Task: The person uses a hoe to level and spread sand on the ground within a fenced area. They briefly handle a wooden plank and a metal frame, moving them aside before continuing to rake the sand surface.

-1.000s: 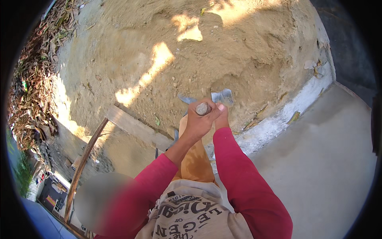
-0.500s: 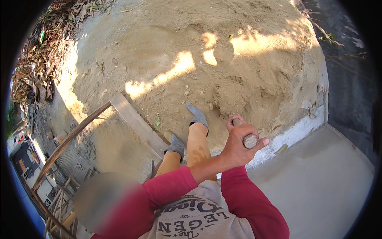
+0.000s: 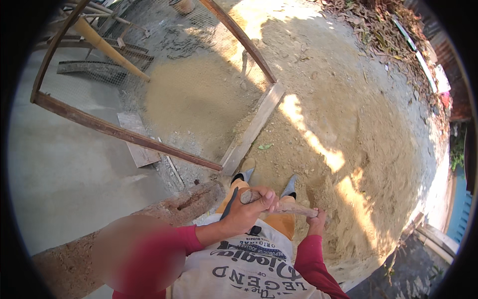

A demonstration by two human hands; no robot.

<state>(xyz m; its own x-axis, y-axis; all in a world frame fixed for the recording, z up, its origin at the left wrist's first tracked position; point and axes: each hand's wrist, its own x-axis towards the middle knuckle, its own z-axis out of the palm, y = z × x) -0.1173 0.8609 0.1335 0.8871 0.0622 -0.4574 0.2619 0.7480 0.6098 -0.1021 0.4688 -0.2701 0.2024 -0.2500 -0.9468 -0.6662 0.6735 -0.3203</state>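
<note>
In front of my waist a thick wooden handle (image 3: 295,208) runs sideways, tilted slightly. My left hand (image 3: 251,207) is closed around its rounded end. Farther along, my right hand (image 3: 317,219) is closed on the same handle. Whatever is fixed at the far end does not show, so the kind of tool cannot be told. Past my feet spreads a mound of brown sand (image 3: 348,139), lying ahead and to the right. To the left stands a wood-framed wire mesh screen (image 3: 251,129), its near board resting by the sand.
Finer sand (image 3: 194,94) lies behind the mesh. A bamboo pole (image 3: 109,47) slants at the upper left. By my left side is a rough beam (image 3: 194,202), with a loose board (image 3: 139,142) beyond it. Dry leaves (image 3: 368,30) cover the far right edge.
My view has turned left, bringing the mesh screen toward the middle. The handle, earlier seen end-on at the right, now lies across my body. Both hands still grip it, now farther apart.
</note>
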